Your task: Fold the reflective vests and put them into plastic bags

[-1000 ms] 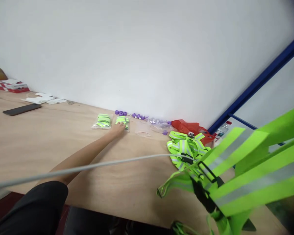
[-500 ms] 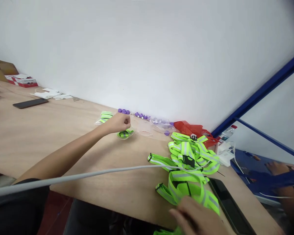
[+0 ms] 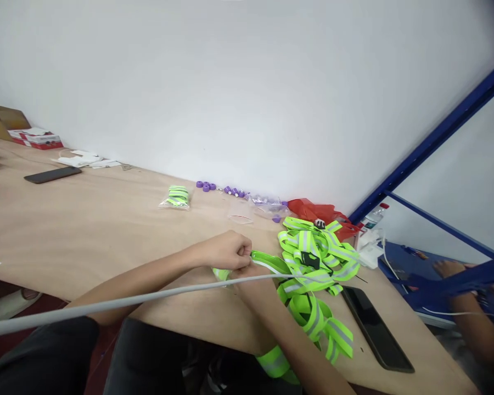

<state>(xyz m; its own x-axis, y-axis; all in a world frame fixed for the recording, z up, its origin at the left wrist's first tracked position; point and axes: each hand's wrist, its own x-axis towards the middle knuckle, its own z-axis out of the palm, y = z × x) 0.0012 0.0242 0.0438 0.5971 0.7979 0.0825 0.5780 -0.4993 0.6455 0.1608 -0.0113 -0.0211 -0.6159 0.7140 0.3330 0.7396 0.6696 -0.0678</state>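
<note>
Left hand [image 3: 226,251] closed, fingers pinched on a small bag [image 3: 221,272] of neon-yellow band, low over the table [image 3: 86,230] near its front edge, about mid-length. Right hand [image 3: 253,271] sits directly beneath and against the left, mostly hidden by it; grip cannot be told. Right forearm crosses the front edge. A loose end of reflective strap [image 3: 267,263] runs from the two hands toward the right.

Strap pile [image 3: 315,255]: neon-yellow with grey reflective stripes, tangled, right part of the table, just beside the hands; loops trail over the front edge. Black phone [image 3: 374,329] lies flat near the front right corner, touching the pile's lower loops.

Along the back edge by the wall: second bagged band [image 3: 176,197], purple caps [image 3: 206,186], clear bags [image 3: 241,211], red bag [image 3: 321,213]. Far left end: another dark phone [image 3: 51,174], papers, a red-and-white box [image 3: 35,137].

Bare wood is wide open left of the hands, from front edge to back. A grey cable [image 3: 127,299] cuts across the view in front of the arms.

Another person's hand [image 3: 447,269] off the right end, well apart.
</note>
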